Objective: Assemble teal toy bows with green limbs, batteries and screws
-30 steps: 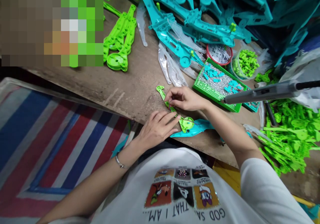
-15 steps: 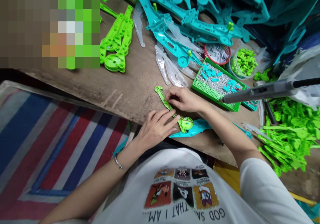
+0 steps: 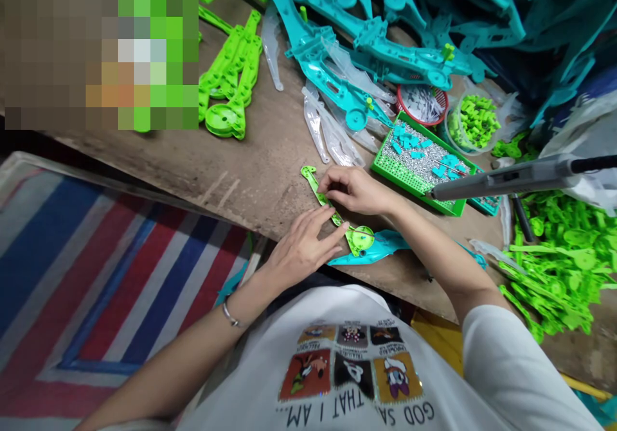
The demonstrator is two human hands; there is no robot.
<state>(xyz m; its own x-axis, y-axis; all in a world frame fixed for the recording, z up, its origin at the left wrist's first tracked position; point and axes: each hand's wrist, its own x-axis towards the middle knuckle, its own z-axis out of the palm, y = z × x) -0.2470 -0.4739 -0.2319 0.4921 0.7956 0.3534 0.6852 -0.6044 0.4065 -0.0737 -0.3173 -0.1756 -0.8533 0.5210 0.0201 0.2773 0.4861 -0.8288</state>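
A long lime-green plastic part (image 3: 361, 238) with a round cup at its near end lies slantwise at the table edge, its cup end over a turquoise plastic piece (image 3: 385, 249). A thin dark strip or wire runs along the green part. My left hand (image 3: 303, 241) rests with outstretched fingers against the part's middle. Above it, my right hand (image 3: 354, 190) has curled fingers pinched down on the part's upper half. Whatever lies between those fingertips is hidden.
A green basket (image 3: 417, 193) of small metal pieces and turquoise bits stands right of my hands, beneath a hanging electric screwdriver (image 3: 501, 177). Behind it are a red basket (image 3: 400, 105) and a clear tub (image 3: 450, 139) of green bits. Green parts (image 3: 559, 277) are heaped at right.
My left fingers have shifted slightly along the green part and drawn closer together. My right hand stays at nearly the same spot. The whole view has moved a little.
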